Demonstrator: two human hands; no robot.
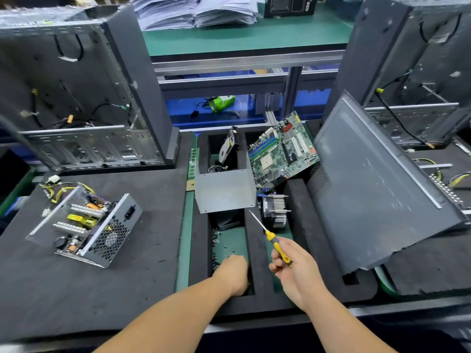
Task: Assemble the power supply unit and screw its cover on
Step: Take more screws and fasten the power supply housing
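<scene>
Left hand [233, 272] reaches, fingers hidden, into screws [216, 247] at 6 o'clock; right hand [293, 271] grips screwdriver [276, 247]. Next: fit cover [224, 191] onto power supply [86, 222] at 9 o'clock.

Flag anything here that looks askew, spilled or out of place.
The motherboard lies tilted across the foam tray dividers rather than flat in a slot. The grey side panel leans askew, overhanging the tray's right edge.
</scene>
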